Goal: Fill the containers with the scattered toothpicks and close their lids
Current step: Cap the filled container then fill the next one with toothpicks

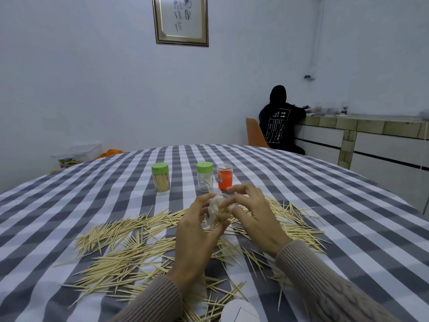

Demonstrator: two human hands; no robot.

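Observation:
My left hand (197, 231) grips a clear plastic container (214, 211), tilted and lifted above the table, with toothpicks inside it. My right hand (253, 214) pinches a bunch of toothpicks at the container's mouth. Scattered toothpicks (120, 249) cover the checked cloth around and below both hands. Behind stand three upright jars: a green-lidded jar full of toothpicks (160, 177), a nearly empty green-lidded jar (204, 176), and an orange jar with a clear cap (224, 177). A white round lid (240, 311) lies at the near edge.
The round table (348, 217) wears a grey and white checked cloth. A person in a dark hoodie (279, 122) sits on an orange chair by a tiled counter (371, 126) at the back right. A plastic box (76, 155) sits beyond the table's left edge.

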